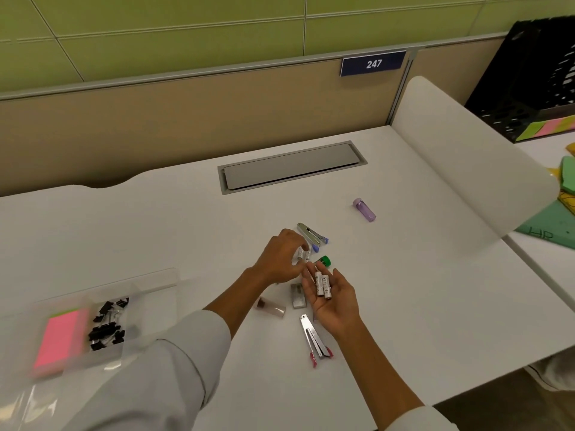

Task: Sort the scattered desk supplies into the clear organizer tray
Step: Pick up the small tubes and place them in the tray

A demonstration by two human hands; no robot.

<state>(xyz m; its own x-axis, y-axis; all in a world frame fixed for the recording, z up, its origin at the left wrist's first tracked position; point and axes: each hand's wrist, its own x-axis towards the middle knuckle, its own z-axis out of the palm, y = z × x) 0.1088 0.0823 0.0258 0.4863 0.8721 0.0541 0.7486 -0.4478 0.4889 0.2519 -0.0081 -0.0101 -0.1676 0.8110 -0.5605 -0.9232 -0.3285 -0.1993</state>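
The clear organizer tray [102, 309] sits at far left, holding pink sticky notes [59, 340] and black binder clips [109, 321]. The left hand [280, 259] pinches white batteries [303, 253]; the right hand [333, 300], palm up and relaxed, cradles two more. Batteries are likely rigid, smooth, prone to rolling: grip mid-barrel. The white desk [155, 231] meets a beige partition [155, 126].

Two bare hands are seen, the left hand [280, 259] and the right hand [329, 301], with bare wrists and forearms. Each arm is clothed in a long, loose sleeve of pale grey-white fabric. The left sleeve [161, 365] is pushed up the forearm and creased; the right sleeve [417, 419] is cut off by the lower frame edge.
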